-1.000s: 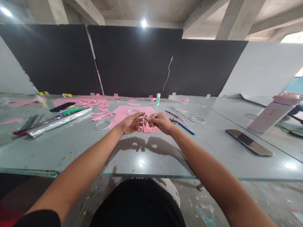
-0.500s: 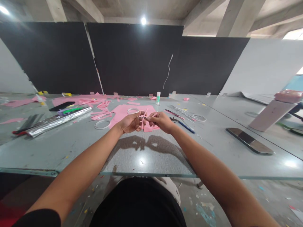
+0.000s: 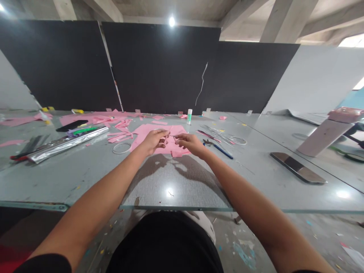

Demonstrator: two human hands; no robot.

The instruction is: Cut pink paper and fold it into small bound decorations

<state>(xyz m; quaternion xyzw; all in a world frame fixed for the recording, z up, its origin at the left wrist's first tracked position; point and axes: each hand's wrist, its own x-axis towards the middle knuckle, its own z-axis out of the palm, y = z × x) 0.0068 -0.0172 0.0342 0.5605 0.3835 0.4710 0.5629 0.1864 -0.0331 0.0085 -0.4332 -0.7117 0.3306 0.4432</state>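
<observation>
A narrow strip of pink craft sheet (image 3: 168, 135) stood between the hands, held above a larger, flat, irregularly cut pink craft sheet (image 3: 179, 131). The thumb and bent fingers of the left hand (image 3: 153, 141) were closed on the strip. The right hand (image 3: 191, 144) was just beside it, with its fingers curled inward and their tips pointing at the strip; the contact was too fine to tell whether they gripped it. Both hands were over a scuffed, pale green glass tabletop (image 3: 176, 208) with a smooth, shiny edge. To the left lay a thin, clear plastic ring (image 3: 121, 148) and a crinkled silver foil roll (image 3: 68, 144), with loose pink paper offcuts (image 3: 119, 137) scattered beside them. To the right were black-handled metal scissors (image 3: 208, 142), a slim blue pen (image 3: 223, 151) and a second thin, clear ring (image 3: 238, 140). Farther back stood a white glue stick with a green band (image 3: 189, 116).
</observation>
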